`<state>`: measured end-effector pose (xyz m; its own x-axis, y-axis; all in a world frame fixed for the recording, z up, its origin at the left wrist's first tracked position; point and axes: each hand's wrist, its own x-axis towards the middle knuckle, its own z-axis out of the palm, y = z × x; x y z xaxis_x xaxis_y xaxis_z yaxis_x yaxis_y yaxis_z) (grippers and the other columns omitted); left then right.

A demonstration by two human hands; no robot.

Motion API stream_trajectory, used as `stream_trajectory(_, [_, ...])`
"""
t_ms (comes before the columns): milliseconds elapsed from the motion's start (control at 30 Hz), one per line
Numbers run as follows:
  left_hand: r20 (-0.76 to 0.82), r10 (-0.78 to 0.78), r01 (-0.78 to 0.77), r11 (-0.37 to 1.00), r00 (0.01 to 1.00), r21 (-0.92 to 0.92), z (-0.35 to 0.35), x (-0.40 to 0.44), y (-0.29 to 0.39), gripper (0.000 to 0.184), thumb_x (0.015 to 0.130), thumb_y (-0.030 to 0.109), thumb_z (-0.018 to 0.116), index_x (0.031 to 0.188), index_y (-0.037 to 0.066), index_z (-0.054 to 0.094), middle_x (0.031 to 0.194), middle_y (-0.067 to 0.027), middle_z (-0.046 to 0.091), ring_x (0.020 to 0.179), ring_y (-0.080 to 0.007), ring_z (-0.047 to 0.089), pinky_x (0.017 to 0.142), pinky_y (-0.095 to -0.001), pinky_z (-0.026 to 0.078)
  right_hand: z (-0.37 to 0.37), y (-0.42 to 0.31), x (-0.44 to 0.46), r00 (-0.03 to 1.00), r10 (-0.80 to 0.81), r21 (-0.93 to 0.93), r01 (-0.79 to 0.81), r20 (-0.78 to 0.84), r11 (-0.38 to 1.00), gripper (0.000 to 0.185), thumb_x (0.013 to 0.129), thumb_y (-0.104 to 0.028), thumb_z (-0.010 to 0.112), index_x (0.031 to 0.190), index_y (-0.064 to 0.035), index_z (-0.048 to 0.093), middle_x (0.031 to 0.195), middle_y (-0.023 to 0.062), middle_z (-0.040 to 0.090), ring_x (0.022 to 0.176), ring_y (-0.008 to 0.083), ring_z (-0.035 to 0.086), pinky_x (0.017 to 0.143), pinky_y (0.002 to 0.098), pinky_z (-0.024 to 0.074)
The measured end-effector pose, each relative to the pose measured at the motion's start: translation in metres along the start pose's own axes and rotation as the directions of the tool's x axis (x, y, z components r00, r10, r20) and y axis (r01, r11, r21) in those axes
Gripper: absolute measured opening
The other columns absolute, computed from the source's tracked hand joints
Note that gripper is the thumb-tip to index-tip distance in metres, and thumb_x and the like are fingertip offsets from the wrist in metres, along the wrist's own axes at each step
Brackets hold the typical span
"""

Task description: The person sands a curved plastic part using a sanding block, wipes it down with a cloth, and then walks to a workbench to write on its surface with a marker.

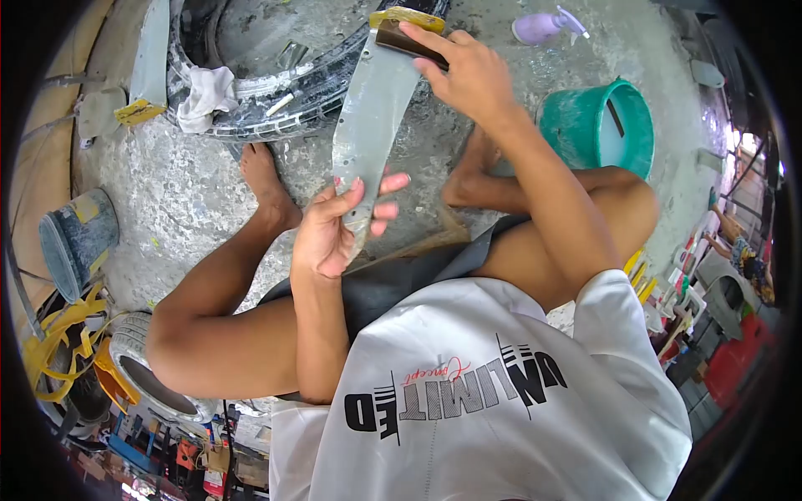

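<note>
A long, curved grey panel (372, 117) slants up from my lap, its far end bare yellow and small holes dotting its surface. My left hand (330, 225) grips the near end, thumb on the front face and fingers behind the far side. At the upper end, my right hand (476, 79) presses a dark brown flat strip of what looks like sandpaper (409, 43) against the panel. The panel's far tip rests close to a tire's edge; whether they touch I cannot tell.
A whitened tire (292, 113) lies ahead with a white rag (206, 98) on it. Another grey panel (150, 58) leans at the left. Around me are a green bucket (572, 121) of cloudy water, a purple spray bottle (539, 28) and a grey bucket (79, 238).
</note>
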<state>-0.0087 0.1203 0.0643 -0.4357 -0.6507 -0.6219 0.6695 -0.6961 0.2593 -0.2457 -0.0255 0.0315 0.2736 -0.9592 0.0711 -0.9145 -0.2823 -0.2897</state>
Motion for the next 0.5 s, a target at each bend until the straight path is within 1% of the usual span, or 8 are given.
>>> stream_trajectory(33, [0.069, -0.056, 0.056, 0.998, 0.996, 0.005, -0.003, 0.002, -0.002, 0.043, 0.105, 0.023, 0.054, 0.137, -0.005, 0.048, 0.121, -0.0233, 0.068, 0.085, -0.0265, 0.073, 0.066, -0.0297, 0.061, 0.003, -0.002, -0.004, 0.999, 0.0, 0.019, 0.001, -0.039, 1.0, 0.048, 0.094, -0.037, 0.067, 0.14, -0.0446, 0.056, 0.093, 0.0119, 0.062, 0.081, 0.0352, 0.067, 0.071, 0.0483, 0.0558])
stream_trajectory(67, [-0.185, 0.031, -0.016, 0.996, 0.982, 0.083, 0.001, 0.004, -0.016, 0.037, 0.106, 0.027, 0.054, 0.125, -0.005, 0.054, 0.098, -0.0171, 0.073, 0.057, -0.0179, 0.063, 0.049, -0.0265, 0.051, 0.006, -0.006, -0.005, 0.998, 0.013, 0.009, -0.012, -0.059, 1.0, 0.046, 0.093, -0.038, 0.067, 0.138, -0.0416, 0.058, 0.092, 0.0118, 0.062, 0.08, 0.0353, 0.067, 0.07, 0.0485, 0.0556])
stream_trajectory(133, [-0.244, 0.123, -0.094, 0.988, 0.962, 0.125, 0.011, 0.006, -0.032, 0.036, 0.107, 0.029, 0.053, 0.12, -0.004, 0.055, 0.092, -0.0155, 0.071, 0.053, -0.0167, 0.058, 0.045, -0.0268, 0.046, 0.013, -0.014, -0.004, 0.994, 0.015, -0.018, -0.017, -0.106, 1.0, 0.044, 0.092, -0.038, 0.069, 0.135, -0.0355, 0.062, 0.09, 0.0115, 0.062, 0.078, 0.0354, 0.066, 0.069, 0.0488, 0.055])
stream_trajectory(200, [-0.302, 0.177, -0.142, 0.981, 0.937, 0.133, 0.021, 0.011, -0.042, 0.032, 0.108, 0.032, 0.05, 0.113, 0.0, 0.055, 0.086, -0.0114, 0.066, 0.047, -0.0149, 0.051, 0.039, -0.0279, 0.039, 0.02, -0.023, -0.03, 0.987, 0.057, 0.083, -0.045, -0.149, 0.996, 0.044, 0.091, -0.039, 0.071, 0.133, -0.0283, 0.064, 0.087, 0.0115, 0.061, 0.076, 0.0357, 0.066, 0.067, 0.0492, 0.054])
stream_trajectory(267, [-0.31, 0.175, -0.146, 0.983, 0.934, 0.113, 0.026, 0.008, -0.042, 0.03, 0.108, 0.031, 0.05, 0.113, 0.001, 0.054, 0.086, -0.0103, 0.064, 0.047, -0.0147, 0.051, 0.039, -0.028, 0.04, -0.006, -0.045, -0.084, 0.998, -0.037, 0.053, 0.034, 0.055, 0.998, 0.043, 0.09, -0.036, 0.072, 0.131, -0.0251, 0.065, 0.087, 0.0136, 0.062, 0.076, 0.0372, 0.066, 0.066, 0.0483, 0.0533])
stream_trajectory(367, [-0.319, 0.175, -0.15, 0.983, 0.931, 0.101, 0.026, 0.013, -0.054, 0.027, 0.108, 0.03, 0.049, 0.113, 0.003, 0.054, 0.085, -0.0082, 0.061, 0.048, -0.0137, 0.05, 0.04, -0.0279, 0.039, 0.006, -0.033, -0.077, 0.999, -0.037, 0.03, 0.037, -0.013, 0.999, 0.034, 0.092, -0.033, 0.07, 0.125, -0.0275, 0.067, 0.091, 0.0166, 0.061, 0.069, 0.0397, 0.064, 0.061, 0.053, 0.0523])
stream_trajectory(400, [-0.304, 0.189, -0.167, 0.981, 0.934, 0.097, 0.026, 0.015, -0.058, 0.027, 0.108, 0.029, 0.049, 0.113, 0.003, 0.054, 0.084, -0.0078, 0.061, 0.048, -0.0134, 0.049, 0.04, -0.0274, 0.038, 0.021, -0.022, -0.052, 0.989, -0.002, 0.05, 0.009, -0.148, 0.999, 0.033, 0.092, -0.034, 0.069, 0.123, -0.024, 0.067, 0.09, 0.0167, 0.062, 0.07, 0.0411, 0.064, 0.059, 0.0527, 0.0519])
stream_trajectory(500, [-0.304, 0.171, -0.156, 0.985, 0.937, 0.072, 0.034, 0.011, -0.06, 0.026, 0.108, 0.029, 0.051, 0.113, 0.004, 0.052, 0.083, -0.0072, 0.06, 0.048, -0.013, 0.049, 0.04, -0.0269, 0.038, 0.025, -0.016, -0.032, 0.974, 0.048, 0.023, -0.044, -0.222, 0.999, 0.033, 0.093, -0.034, 0.069, 0.123, -0.0221, 0.067, 0.09, 0.0175, 0.062, 0.072, 0.0421, 0.065, 0.058, 0.0511, 0.0526])
